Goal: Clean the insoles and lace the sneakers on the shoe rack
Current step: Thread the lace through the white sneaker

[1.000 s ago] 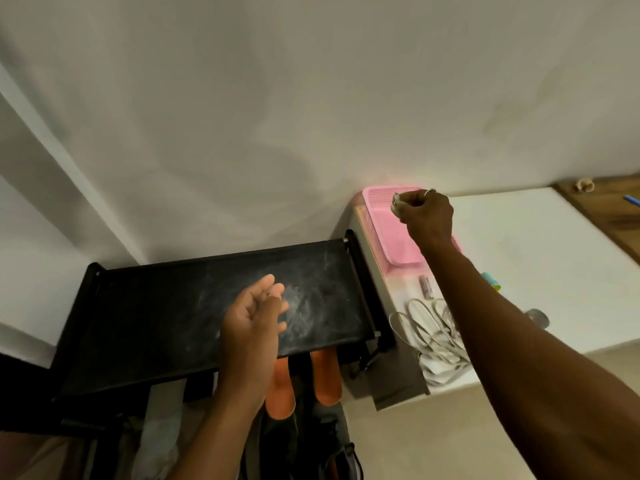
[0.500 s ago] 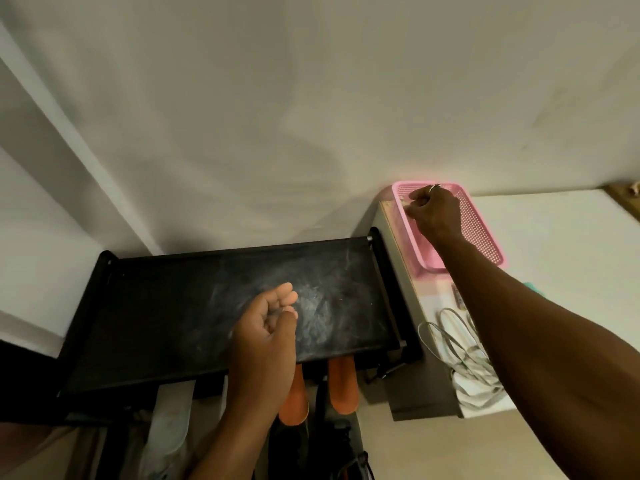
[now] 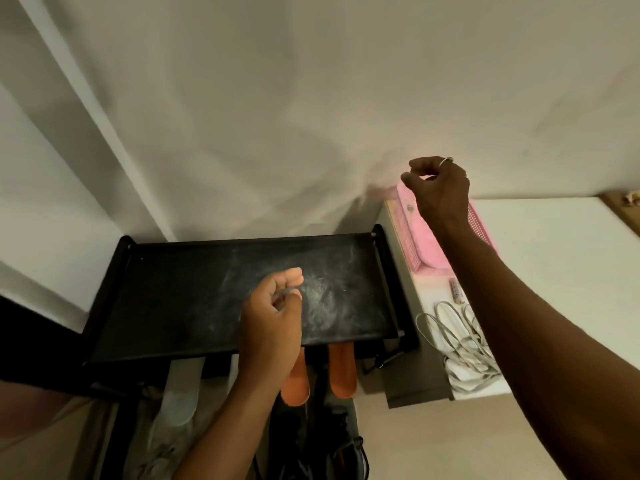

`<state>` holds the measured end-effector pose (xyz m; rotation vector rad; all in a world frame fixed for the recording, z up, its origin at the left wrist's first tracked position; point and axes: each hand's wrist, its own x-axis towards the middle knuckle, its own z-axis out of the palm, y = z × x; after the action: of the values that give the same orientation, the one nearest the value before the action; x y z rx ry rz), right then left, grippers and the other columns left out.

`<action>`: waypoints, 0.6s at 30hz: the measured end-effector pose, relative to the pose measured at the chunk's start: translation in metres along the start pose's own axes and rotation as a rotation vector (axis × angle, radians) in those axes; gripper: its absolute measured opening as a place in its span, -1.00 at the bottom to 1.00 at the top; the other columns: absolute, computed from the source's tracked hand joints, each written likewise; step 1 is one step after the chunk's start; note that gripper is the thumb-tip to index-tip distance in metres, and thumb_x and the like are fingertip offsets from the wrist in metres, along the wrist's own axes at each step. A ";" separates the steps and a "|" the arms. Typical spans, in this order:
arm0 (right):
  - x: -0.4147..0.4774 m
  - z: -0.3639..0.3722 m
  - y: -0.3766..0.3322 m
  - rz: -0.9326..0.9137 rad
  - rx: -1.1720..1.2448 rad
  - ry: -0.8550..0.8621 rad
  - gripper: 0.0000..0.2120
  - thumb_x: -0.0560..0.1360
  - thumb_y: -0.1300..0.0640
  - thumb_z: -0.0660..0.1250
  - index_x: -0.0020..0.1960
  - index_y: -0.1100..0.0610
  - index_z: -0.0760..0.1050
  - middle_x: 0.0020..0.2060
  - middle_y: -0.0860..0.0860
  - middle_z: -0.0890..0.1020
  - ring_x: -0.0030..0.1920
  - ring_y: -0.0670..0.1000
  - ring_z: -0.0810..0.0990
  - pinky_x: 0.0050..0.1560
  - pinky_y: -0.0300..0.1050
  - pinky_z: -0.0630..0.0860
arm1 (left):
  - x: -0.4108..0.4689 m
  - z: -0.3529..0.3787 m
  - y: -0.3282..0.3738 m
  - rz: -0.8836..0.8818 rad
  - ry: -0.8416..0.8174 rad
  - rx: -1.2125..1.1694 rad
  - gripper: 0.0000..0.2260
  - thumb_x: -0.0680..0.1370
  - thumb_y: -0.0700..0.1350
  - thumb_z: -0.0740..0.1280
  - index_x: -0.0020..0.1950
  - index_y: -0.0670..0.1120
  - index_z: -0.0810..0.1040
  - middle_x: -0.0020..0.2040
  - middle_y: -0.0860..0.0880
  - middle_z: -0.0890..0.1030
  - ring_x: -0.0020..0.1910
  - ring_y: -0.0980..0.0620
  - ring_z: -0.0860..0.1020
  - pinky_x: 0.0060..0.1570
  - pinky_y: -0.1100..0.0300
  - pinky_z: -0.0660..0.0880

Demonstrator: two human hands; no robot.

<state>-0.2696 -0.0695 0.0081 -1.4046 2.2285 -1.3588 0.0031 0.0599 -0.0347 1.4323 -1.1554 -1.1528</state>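
Note:
A black shoe rack [image 3: 166, 306] stands against the wall, its top shelf smeared with white dust. Two orange insoles [image 3: 343, 374] and a pale grey insole [image 3: 180, 393] stick out from under that shelf. Dark sneakers [image 3: 332, 445] sit lower down, partly hidden. My left hand [image 3: 273, 317] hovers over the shelf's front edge, fingers loosely curled and holding nothing. My right hand [image 3: 438, 188], a ring on one finger, hangs above a pink basket [image 3: 479, 220] with fingers loosely bent and nothing in them. White laces [image 3: 460, 348] lie tangled on the cabinet to the right.
The white-topped cabinet [image 3: 561, 278] stands to the right of the rack. On it, a small tube [image 3: 456, 289] lies between the basket and the laces. A wooden surface [image 3: 623, 213] shows at the far right. The plain wall is right behind everything.
My right hand held a small pale thing, lowered it into the pink basket, and has now lifted out empty. My left hand's fingers have curled in slightly.

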 end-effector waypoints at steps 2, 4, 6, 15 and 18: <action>-0.028 0.000 -0.026 0.020 0.142 0.013 -0.82 0.44 0.07 0.45 0.04 0.01 0.66 -0.11 -0.12 0.69 -0.09 -0.13 0.65 0.09 -0.13 0.59 | 0.001 -0.002 0.003 0.004 0.022 -0.004 -0.71 0.60 -0.30 0.30 0.11 0.10 0.61 0.06 0.14 0.67 0.07 0.20 0.63 0.19 -0.05 0.59; -0.065 0.005 -0.049 0.047 0.255 -0.021 -0.84 0.43 0.07 0.45 0.01 -0.03 0.65 -0.13 -0.13 0.70 -0.07 -0.14 0.66 0.09 -0.14 0.60 | 0.001 -0.006 0.005 -0.005 0.038 -0.011 -0.73 0.60 -0.29 0.29 0.09 0.08 0.61 0.02 0.14 0.67 0.04 0.18 0.65 0.17 0.01 0.60; -0.108 0.013 -0.068 0.078 0.348 -0.068 -0.85 0.45 0.09 0.46 0.03 -0.01 0.65 -0.13 -0.12 0.70 -0.09 -0.19 0.66 0.02 -0.24 0.60 | 0.000 -0.011 0.008 -0.010 0.044 -0.010 -0.77 0.61 -0.24 0.30 0.09 0.08 0.61 -0.01 0.17 0.67 0.00 0.14 0.66 0.12 0.07 0.61; -0.270 0.072 -0.112 0.283 0.573 -0.351 -0.92 0.53 0.21 0.44 0.03 0.14 0.65 -0.17 0.00 0.73 -0.14 -0.06 0.72 -0.12 -0.19 0.66 | -0.005 -0.056 0.009 -0.053 0.204 -0.050 -0.81 0.59 -0.21 0.30 0.04 0.06 0.62 0.02 0.07 0.68 0.03 0.15 0.65 0.10 0.12 0.62; -0.299 0.085 -0.119 0.323 0.592 -0.397 -0.92 0.53 0.22 0.42 0.02 0.13 0.64 -0.19 0.02 0.73 -0.15 -0.01 0.72 -0.13 -0.08 0.68 | -0.014 -0.075 0.003 -0.106 0.243 -0.027 -0.77 0.57 -0.24 0.26 -0.02 0.08 0.59 0.01 0.06 0.67 0.02 0.11 0.65 0.11 0.08 0.61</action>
<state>0.0141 0.0984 -0.0383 -0.9490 1.5380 -1.3267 0.0756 0.0808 -0.0206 1.5794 -0.9005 -1.0288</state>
